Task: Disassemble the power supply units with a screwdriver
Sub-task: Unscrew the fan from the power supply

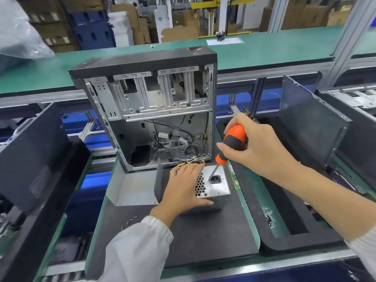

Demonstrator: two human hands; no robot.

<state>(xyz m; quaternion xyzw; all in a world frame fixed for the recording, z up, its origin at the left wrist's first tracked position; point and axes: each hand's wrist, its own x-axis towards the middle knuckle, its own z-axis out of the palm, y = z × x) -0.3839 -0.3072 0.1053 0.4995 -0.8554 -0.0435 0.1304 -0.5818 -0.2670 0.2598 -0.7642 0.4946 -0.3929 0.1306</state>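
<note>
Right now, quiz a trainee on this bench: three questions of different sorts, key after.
1. True or false: the screwdriver tip is at the power supply unit face, near its socket.
2. Which hand steadies the unit?
A. left hand
B. right hand
C. neither
3. Fill in: behind the unit stands an open computer ____.

Key: 1 true; 2 A; 3 case.

The left hand (184,185) lies palm-down, fingers spread and nearly straight, thumb stretched out. The right hand (257,146) is raised, fingers curled in a closed grip.
</note>
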